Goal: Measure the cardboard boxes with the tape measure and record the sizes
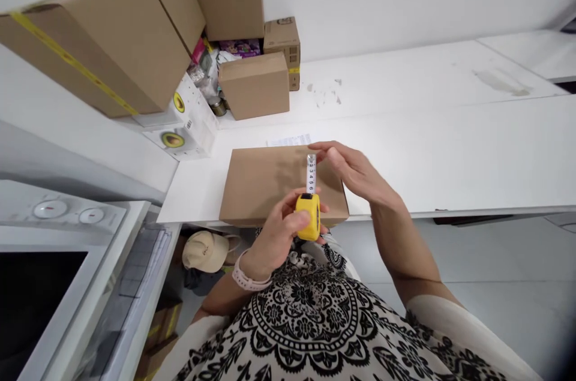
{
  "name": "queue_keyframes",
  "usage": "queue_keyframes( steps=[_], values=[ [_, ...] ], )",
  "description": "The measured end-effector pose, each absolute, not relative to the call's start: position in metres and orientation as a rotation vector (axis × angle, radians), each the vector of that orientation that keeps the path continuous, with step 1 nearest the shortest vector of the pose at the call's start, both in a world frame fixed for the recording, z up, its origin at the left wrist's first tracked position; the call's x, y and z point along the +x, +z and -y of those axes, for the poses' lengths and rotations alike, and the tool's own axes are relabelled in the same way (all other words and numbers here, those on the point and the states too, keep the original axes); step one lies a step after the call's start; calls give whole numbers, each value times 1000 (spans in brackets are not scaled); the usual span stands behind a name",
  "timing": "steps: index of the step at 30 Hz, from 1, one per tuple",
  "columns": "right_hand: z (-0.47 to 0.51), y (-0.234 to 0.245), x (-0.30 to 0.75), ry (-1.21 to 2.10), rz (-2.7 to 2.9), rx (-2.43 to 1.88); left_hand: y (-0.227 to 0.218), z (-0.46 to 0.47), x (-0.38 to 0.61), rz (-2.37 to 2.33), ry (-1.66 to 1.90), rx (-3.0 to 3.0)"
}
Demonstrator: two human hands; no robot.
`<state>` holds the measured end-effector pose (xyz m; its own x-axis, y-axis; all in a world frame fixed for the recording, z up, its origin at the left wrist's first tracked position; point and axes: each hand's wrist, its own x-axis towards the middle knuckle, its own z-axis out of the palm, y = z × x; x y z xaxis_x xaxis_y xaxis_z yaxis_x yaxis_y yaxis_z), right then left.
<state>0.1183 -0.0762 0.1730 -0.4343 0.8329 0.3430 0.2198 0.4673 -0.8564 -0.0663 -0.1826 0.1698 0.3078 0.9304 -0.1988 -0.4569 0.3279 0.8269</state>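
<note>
My left hand [276,236] is wrapped round a yellow tape measure [309,215], held just above the near edge of a flat brown cardboard box [265,180] lying on the white table [450,153]. A short length of white tape blade [310,172] runs up from the case. My right hand [348,168] pinches the blade's tip over the box's far right part, its fingers closed on the end. A pale watch sits on my left wrist.
Several cardboard boxes [254,84] and two white avocado-printed cartons [184,123] crowd the back left corner against the wall. A sheet of paper [288,141] lies behind the flat box. A white appliance [54,249] stands at lower left, a beige cap [204,251] beneath the table.
</note>
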Motion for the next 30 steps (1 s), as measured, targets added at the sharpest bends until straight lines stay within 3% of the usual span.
queue_keyframes(
  steps=[5, 14, 30],
  values=[
    [48, 170, 99, 1276, 1871, -840, 165, 187, -67, -823, 1024, 748],
    [-44, 140, 119, 1301, 1595, -1053, 154, 209, -49, -736, 666, 699],
    [-19, 130, 122, 1458, 1611, -1091, 153, 206, -38, -776, 622, 666]
  ],
)
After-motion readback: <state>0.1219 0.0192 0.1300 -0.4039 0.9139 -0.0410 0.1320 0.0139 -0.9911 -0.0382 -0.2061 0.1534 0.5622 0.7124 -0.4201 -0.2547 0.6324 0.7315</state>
